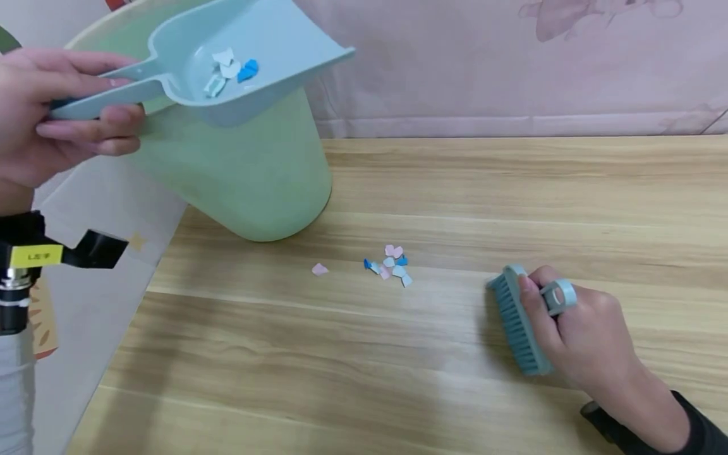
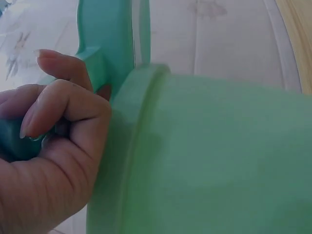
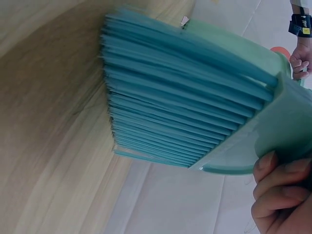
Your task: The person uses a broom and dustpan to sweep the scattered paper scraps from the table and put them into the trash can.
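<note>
Left hand (image 1: 51, 120) is raised at upper left of the head view, fingers curled tight round the handle of a pale blue dustpan (image 1: 250, 57); thumb on top, other fingers wrapped underneath. Wrist cam shows the same curl, fingertips (image 2: 29, 122) pressed on the handle end. Pan is held up off the table, its body over/in front of the rim of a light green bin (image 1: 250, 183), mouth pointing right and up. A few white and blue paper scraps (image 1: 230, 72) sit in the pan's back corner near the handle.

Right hand (image 1: 580, 335) is low at right, forearm coming in from the lower right corner w/ a dark sleeve. It grips a teal hand brush (image 1: 520, 319) by its back, fingers closed over it, handle loop showing above the knuckles. Bristles face left, toward the scraps; brush is down at the wooden table (image 1: 512, 189), contact can't be told for sure.

More pink, white and blue scraps (image 1: 389, 264) lie on the table between bin and brush, well apart from the brush; one pink bit (image 1: 320, 269) lies off to their left
</note>
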